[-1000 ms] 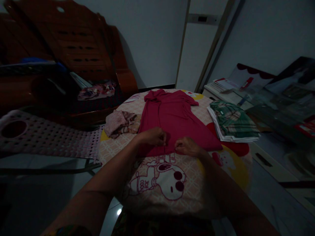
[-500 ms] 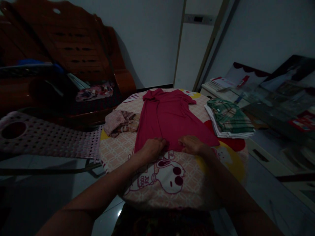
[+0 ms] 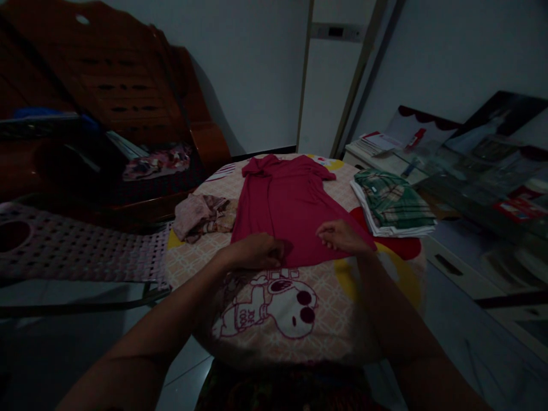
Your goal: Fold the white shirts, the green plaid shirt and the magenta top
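A pink short-sleeved shirt (image 3: 291, 200) lies spread out, its sleeves at the far side and its hem towards me. My left hand (image 3: 260, 250) is at the left part of the hem, its fingers bent down and closed on the edge of the cloth. Over the lower right of the shirt is my right hand (image 3: 340, 237); its fingers are loosely curled, a little apart, with no cloth in them. Beneath the shirt is a patterned tablecloth (image 3: 329, 319) with a cartoon dog on it.
A crumpled pale cloth (image 3: 199, 217) lies on the left of the round table. On the right sits a folded stack with a green plaid garment (image 3: 391, 200) on top. A woven chair (image 3: 94, 245) and a wooden bench (image 3: 124, 85) stand left; a glass-topped cabinet (image 3: 479, 182) stands right.
My right hand has come off the hem and moved up over the shirt, its fingers loosening. My left hand has shifted slightly left along the hem. The view has turned a little right.
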A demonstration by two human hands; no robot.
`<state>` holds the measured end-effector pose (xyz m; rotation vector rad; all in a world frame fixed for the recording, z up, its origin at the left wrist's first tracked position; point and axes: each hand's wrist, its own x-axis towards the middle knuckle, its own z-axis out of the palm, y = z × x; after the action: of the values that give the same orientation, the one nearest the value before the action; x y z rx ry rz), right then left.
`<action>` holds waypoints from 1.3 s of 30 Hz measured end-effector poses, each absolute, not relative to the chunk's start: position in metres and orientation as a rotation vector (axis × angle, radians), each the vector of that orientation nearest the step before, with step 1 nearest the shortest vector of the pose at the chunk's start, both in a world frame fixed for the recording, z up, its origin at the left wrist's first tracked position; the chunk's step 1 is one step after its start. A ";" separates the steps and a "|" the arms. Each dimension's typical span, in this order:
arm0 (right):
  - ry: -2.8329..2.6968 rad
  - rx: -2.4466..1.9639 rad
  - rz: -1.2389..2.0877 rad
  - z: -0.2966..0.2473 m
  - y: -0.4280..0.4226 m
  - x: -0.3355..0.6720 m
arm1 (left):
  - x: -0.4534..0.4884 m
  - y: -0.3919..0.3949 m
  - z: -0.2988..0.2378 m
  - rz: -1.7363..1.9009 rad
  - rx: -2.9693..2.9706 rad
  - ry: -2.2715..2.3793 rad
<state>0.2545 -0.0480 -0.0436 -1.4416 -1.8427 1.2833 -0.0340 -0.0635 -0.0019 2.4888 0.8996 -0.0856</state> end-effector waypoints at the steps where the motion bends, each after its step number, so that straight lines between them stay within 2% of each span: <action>1: -1.754 -1.479 1.225 -0.044 -0.046 0.259 | -0.026 -0.062 0.000 -0.032 2.495 0.863; 4: -1.656 -1.608 0.922 -0.045 -0.039 0.278 | 0.008 -0.062 0.000 0.094 2.516 0.693; 8: -1.776 -1.832 0.352 -0.047 -0.034 0.306 | 0.056 -0.068 -0.017 0.123 2.606 0.597; 10: -1.776 -1.895 0.275 -0.051 -0.034 0.315 | 0.074 -0.071 -0.029 0.124 2.687 0.649; 19: -1.359 -1.871 0.870 -0.047 -0.041 0.315 | 0.097 -0.065 -0.066 0.283 2.690 0.814; 25: -1.578 -1.680 1.117 -0.040 -0.049 0.310 | 0.091 -0.047 -0.075 0.476 2.293 0.922; 30: -1.683 -1.667 1.163 -0.048 -0.048 0.302 | 0.089 -0.052 -0.076 0.559 2.367 0.790; 39: -1.656 -1.635 1.205 -0.054 -0.046 0.303 | 0.088 -0.051 -0.072 0.427 2.540 0.624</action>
<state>0.3028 -0.0463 -0.0535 -1.6350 -1.6561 1.2053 0.0878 -0.0512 -0.0717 2.5399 0.6240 0.4273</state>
